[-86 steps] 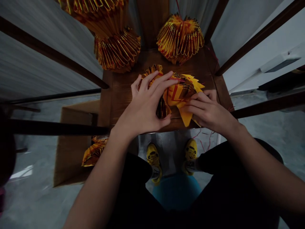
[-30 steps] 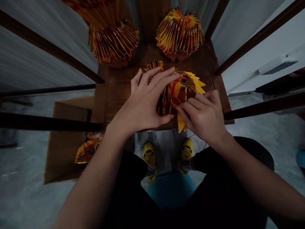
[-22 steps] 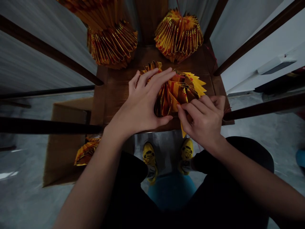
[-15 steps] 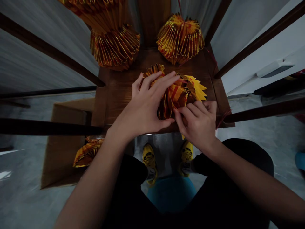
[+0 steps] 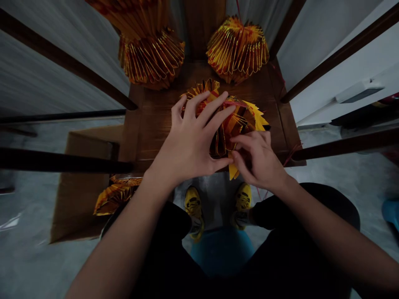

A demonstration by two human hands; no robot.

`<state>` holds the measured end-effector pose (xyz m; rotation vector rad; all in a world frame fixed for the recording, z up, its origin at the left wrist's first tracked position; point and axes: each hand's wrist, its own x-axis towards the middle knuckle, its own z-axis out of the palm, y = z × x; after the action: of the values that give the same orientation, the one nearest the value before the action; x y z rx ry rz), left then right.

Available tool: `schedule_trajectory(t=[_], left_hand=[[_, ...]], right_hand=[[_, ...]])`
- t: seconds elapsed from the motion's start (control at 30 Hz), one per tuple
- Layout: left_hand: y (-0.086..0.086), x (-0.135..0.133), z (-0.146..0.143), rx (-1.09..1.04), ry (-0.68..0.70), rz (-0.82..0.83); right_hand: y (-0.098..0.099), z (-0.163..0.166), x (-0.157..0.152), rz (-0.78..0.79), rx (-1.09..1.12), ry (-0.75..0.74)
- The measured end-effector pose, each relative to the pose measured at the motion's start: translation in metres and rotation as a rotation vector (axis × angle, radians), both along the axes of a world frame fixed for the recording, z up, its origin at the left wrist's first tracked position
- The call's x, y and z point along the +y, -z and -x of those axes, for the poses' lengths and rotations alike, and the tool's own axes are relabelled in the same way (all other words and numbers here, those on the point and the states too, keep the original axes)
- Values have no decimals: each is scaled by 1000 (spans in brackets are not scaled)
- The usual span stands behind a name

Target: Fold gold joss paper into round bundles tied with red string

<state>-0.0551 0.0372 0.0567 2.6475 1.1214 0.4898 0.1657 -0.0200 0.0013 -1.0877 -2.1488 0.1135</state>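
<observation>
A red-and-gold pleated paper ornament (image 5: 229, 128) lies on a dark wooden seat (image 5: 152, 137), partly hidden by my hands. My left hand (image 5: 193, 141) arches over its left side, fingers spread and resting on the folds, thumb out along the near edge. At the near right edge, my right hand (image 5: 254, 158) pinches the paper folds between thumb and curled fingers; the exact spot of the pinch is partly hidden. A red strip or cord (image 5: 233, 103) crosses the ornament's top. Jagged yellow paper points (image 5: 258, 116) stick out at the right, and a yellow flap (image 5: 233, 168) hangs over the front.
Two finished-looking pleated paper pieces, a tall one (image 5: 151, 58) and a round one (image 5: 238, 50), stand at the seat's back. Dark wooden bars (image 5: 62, 68) rise at both sides. A cardboard box (image 5: 79, 199) with folded paper (image 5: 114, 197) is at lower left.
My right hand has shifted slightly left and its fingers have opened a little around the near edge. The yellow flap at the front shows more. My left hand has spread its fingers wider.
</observation>
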Motion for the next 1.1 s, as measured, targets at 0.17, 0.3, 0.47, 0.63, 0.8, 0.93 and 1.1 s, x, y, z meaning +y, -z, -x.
schedule_trajectory(t=[0.17,0.3,0.47,0.63,0.8,0.93,1.1], left_hand=[[3,-6,-8,1,-51,-46],[5,-8,-11,-9,-88,-37],[8,-9,-14,-46,-125,-3],[6,-7,-10,-33,-87,17],[1,-5,-8,-11,-89,61],[0,-4,-6,-7,-73,70],[0,-3,-4,-5,-59,80]], right_hand=[[8,5,-6,110,212,64],[3,0,-8,308,250,-133],[-16,-29,-3,323,170,-248],[-29,-52,5,122,-89,-93],[-27,-54,11,136,-82,-121],[-25,-54,14,163,-96,-171],[-23,-56,15,213,-86,-144]])
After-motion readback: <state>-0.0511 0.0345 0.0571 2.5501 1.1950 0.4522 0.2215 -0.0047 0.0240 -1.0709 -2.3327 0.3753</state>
